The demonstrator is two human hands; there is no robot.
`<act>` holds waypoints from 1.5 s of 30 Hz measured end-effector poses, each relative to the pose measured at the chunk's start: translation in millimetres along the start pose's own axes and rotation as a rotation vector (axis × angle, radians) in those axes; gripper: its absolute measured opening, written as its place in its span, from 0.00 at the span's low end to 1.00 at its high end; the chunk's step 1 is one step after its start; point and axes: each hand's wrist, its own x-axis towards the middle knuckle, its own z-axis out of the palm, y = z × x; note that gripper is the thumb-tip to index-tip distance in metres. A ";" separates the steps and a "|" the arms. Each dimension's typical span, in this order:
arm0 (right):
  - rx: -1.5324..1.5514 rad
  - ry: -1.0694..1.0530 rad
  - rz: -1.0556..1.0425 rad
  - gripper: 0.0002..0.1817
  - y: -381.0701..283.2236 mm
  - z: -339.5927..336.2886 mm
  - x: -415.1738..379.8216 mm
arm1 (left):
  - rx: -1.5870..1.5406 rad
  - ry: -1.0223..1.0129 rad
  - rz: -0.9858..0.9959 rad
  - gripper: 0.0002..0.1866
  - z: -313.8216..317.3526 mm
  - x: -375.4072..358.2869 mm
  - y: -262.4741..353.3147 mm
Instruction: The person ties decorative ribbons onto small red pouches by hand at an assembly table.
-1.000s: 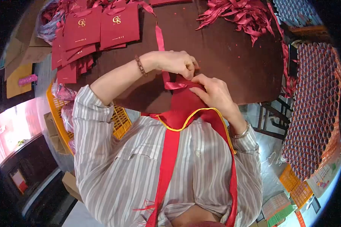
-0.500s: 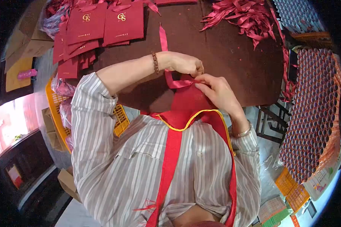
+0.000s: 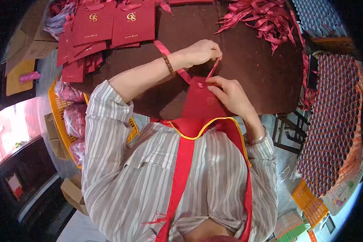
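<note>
Fingers pinched, my left hand holds one end of a pink-red ribbon up and away from a dark red paper bag. The ribbon passes through the bag's top edge, and its other length runs up and left beneath my left wrist. My right hand grips the bag's upper right corner between thumb and fingers. The bag is near the table's front edge, just above my red apron with yellow trim. A faint logo shows on its face.
Red bags with gold logos lie at the table's back left. Loose ribbons are heaped at the back right. An orange crate of wrapped bundles stands left; a large array of small round-topped items is on the right.
My left hand has moved up and slightly right, drawing the ribbon end away from the bag. The ribbon's loose loop has straightened. My right hand stays at the bag's corner.
</note>
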 end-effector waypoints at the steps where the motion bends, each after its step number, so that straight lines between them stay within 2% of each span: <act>1: 0.007 -0.005 0.004 0.12 0.7 -0.6 0.6 | -0.029 0.042 -0.059 0.10 -1.4 0.7 -1.6; 5: 0.056 0.009 0.023 0.14 1.2 1.0 1.9 | -0.158 0.092 -0.128 0.09 -3.4 0.7 -4.9; 7: 0.117 0.010 -0.014 0.14 3.5 2.7 4.3 | -0.258 0.237 -0.037 0.09 0.7 -3.8 -6.6; 8: 0.117 0.012 -0.014 0.14 4.6 2.1 5.2 | -0.257 0.236 -0.036 0.09 -0.2 -5.9 -10.9; 10: 0.177 -0.008 0.111 0.14 7.7 0.6 6.6 | 0.040 0.428 0.176 0.09 -6.8 -16.5 -15.0; 12: 0.148 0.006 0.085 0.14 10.6 2.0 7.7 | 0.087 0.343 0.237 0.09 -4.3 -36.0 -19.4; 14: 0.118 0.018 0.058 0.14 12.9 4.3 6.8 | 0.367 0.140 0.277 0.09 0.7 -52.3 -23.4; 17: 0.025 0.074 0.016 0.15 13.3 4.5 1.1 | 0.468 0.145 0.300 0.08 6.6 -69.3 -29.9; 19: -0.411 0.178 -0.124 0.16 9.9 -3.1 -10.2 | 0.500 0.172 0.329 0.06 6.7 -73.6 -35.9; 20: -0.412 0.178 -0.121 0.16 10.8 -7.0 -12.7 | 0.499 0.169 0.330 0.06 6.1 -75.1 -36.9; 24: -0.244 0.106 -0.036 0.18 21.9 -15.9 -23.6 | 0.398 0.161 0.343 0.06 5.6 -77.4 -43.2; 27: -0.002 0.099 0.106 0.15 30.2 -16.7 -25.1 | 0.390 0.162 0.352 0.07 5.4 -78.5 -47.7; 31: -0.135 0.196 0.006 0.14 43.5 -15.1 -25.8 | 0.390 0.159 0.348 0.06 5.6 -79.1 -49.8; 34: 0.020 0.089 0.119 0.14 30.4 -22.7 -23.7 | 0.398 0.149 0.356 0.06 6.1 -78.2 -47.4; 36: 0.092 -0.094 0.430 0.13 19.1 -27.1 -20.4 | 0.401 0.137 0.363 0.05 5.6 -76.7 -47.8; 39: 0.221 -0.085 0.370 0.12 26.6 -24.4 -21.2 | 0.477 0.178 0.347 0.05 8.5 -76.9 -53.5; 43: 0.282 -0.036 0.302 0.14 35.7 -19.8 -23.3 | 0.422 0.175 0.387 0.07 5.5 -78.8 -51.4; 45: 0.248 -0.095 0.318 0.12 32.2 -24.3 -22.1 | 0.534 0.210 0.400 0.13 1.0 -87.8 -42.4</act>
